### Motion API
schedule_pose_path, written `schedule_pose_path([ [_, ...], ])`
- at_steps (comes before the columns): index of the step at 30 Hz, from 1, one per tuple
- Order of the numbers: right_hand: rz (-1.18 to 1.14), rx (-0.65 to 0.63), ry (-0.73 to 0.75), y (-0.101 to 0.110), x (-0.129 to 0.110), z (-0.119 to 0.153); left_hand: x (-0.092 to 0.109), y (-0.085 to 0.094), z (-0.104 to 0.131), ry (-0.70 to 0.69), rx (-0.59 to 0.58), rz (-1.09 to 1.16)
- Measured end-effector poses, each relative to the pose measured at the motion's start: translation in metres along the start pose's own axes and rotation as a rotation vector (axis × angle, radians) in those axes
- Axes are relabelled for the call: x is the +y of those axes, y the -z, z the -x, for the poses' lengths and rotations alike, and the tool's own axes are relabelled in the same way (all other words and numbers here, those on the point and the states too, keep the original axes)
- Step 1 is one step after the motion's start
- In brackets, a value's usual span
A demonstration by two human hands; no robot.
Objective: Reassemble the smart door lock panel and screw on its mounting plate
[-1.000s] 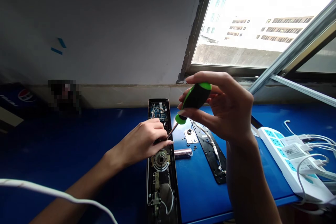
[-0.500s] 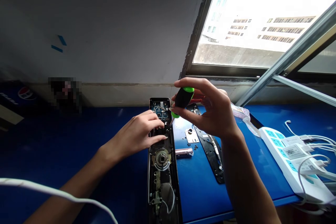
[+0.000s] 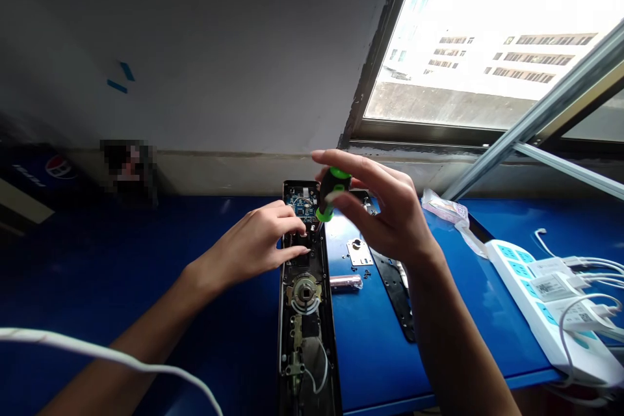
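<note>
A long black lock housing [image 3: 322, 312] lies lengthwise in front of me with its inside showing. It holds a blue circuit board [image 3: 303, 205] at the far end and a round metal part [image 3: 305, 294] nearer me. My left hand [image 3: 266, 237] grips the housing below the board, thumb and forefinger bent over a dark inner part; its other fingers are partly hidden. In my right hand [image 3: 385, 208] is a short black-and-green screwdriver [image 3: 335, 187], tilted, its shaft pointing down at the housing's right inner edge. Whether its tip sits in a screw cannot be made out.
Right of the housing lie a metal plate [image 3: 359, 252], several small black screws [image 3: 366, 273], a wrapped pinkish cylinder [image 3: 347, 283] and a long black plate [image 3: 397, 305]. A white power strip [image 3: 524, 299] with plugs stands farther right. A white cable [image 3: 112, 359] crosses at lower left.
The view has shifted slightly, so most things appear a little farther right. My right fingers have shifted around the screwdriver handle, which now stands a bit more upright. My left hand stays on the housing.
</note>
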State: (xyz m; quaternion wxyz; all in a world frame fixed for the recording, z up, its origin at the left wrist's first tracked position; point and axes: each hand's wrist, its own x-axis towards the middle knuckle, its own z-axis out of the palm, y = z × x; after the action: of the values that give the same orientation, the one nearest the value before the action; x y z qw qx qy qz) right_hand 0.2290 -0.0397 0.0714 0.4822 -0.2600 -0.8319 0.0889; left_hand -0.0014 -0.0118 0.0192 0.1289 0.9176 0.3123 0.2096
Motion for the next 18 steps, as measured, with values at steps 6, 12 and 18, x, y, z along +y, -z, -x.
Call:
schedule_pose_path([
  [6,-0.145,0.073,0.064,0.0007,0.0022,-0.0018,-0.0019,0.0016,0.0003,0.019,-0.019,0.012],
  [12,-0.128,0.038,0.055,0.0034,0.0016,-0.0020,-0.0025,0.0019,0.0016,0.020,-0.018,0.027],
  [18,-0.080,0.113,0.096,0.0059,0.0035,-0.0017,-0.0037,0.0002,0.0018,0.033,-0.021,0.037],
])
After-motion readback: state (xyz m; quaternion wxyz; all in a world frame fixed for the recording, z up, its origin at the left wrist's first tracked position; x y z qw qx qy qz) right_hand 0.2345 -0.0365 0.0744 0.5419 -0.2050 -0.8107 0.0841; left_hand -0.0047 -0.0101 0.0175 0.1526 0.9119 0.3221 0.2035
